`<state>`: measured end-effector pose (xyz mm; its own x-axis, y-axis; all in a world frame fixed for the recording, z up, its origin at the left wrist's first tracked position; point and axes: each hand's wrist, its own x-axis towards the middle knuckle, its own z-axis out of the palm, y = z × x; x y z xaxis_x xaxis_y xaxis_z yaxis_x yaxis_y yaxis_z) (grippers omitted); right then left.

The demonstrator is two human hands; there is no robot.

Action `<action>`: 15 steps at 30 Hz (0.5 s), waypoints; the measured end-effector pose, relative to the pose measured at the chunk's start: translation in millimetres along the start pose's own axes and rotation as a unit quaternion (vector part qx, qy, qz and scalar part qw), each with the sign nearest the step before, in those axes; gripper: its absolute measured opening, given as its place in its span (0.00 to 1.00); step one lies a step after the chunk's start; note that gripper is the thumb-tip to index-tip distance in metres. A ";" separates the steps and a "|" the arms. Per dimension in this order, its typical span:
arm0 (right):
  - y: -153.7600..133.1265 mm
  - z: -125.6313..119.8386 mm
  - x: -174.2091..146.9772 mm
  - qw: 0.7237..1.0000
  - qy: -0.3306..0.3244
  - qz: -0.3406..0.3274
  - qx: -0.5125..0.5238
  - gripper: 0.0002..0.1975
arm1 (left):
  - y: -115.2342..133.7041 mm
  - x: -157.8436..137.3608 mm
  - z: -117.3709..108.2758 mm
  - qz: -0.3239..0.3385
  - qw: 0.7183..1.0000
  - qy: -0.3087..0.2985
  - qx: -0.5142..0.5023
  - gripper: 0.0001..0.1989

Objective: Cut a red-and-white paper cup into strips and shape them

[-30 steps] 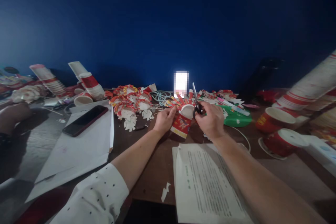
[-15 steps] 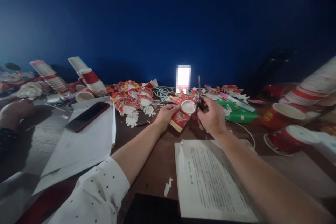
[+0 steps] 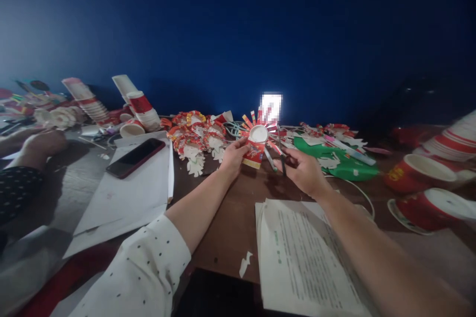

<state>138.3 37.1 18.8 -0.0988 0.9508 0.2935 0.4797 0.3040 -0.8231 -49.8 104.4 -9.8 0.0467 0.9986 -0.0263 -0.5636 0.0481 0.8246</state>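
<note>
My left hand (image 3: pixel 233 159) pinches a red paper cup (image 3: pixel 255 154) by its wall. The cup's side is cut into strips that fan out around the round white base (image 3: pixel 258 133), and a wider red part hangs toward me. Just right of it, my right hand (image 3: pixel 308 171) grips dark-handled scissors (image 3: pixel 283 157), with a blade pointing up beside the strips. Fingers partly hide the scissor handles, so I cannot tell how far the blades are apart.
Beyond my left forearm lies a heap of cut cups (image 3: pixel 195 131). A phone (image 3: pixel 136 157) rests on white paper (image 3: pixel 130 203). Printed sheets (image 3: pixel 297 257) lie under my right forearm. Red cups (image 3: pixel 427 171) stand at right, near a green sheet (image 3: pixel 349 166). Another person's hand (image 3: pixel 46 143) is far left.
The cup has moved up and left and is tilted so its fanned strips show more. The scissors have dropped lower, a little away from its base. The view has swung slightly left.
</note>
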 end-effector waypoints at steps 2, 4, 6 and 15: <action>-0.5 -1.7 1.1 0.999 -0.023 0.015 0.043 0.22 | 0.6 3.0 -2.9 0.017 1.000 0.010 0.002 0.21; -2.3 -4.5 2.1 0.996 -0.033 0.033 0.075 0.22 | 1.4 6.7 -6.5 0.028 0.999 0.026 0.007 0.20; -5.9 -8.1 2.8 0.992 -0.035 0.055 0.110 0.23 | 2.3 10.0 -9.9 0.035 0.998 0.040 0.018 0.20; -11.4 -23.0 4.0 0.960 -0.191 0.166 0.123 0.23 | 6.3 8.8 -10.4 0.094 0.989 0.086 0.080 0.15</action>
<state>152.5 36.0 40.5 -0.3110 0.9359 -0.1655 0.3249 -0.0590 -0.9439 -61.5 113.7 -10.7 -0.1952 0.9794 0.0516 -0.4102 -0.1293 0.9028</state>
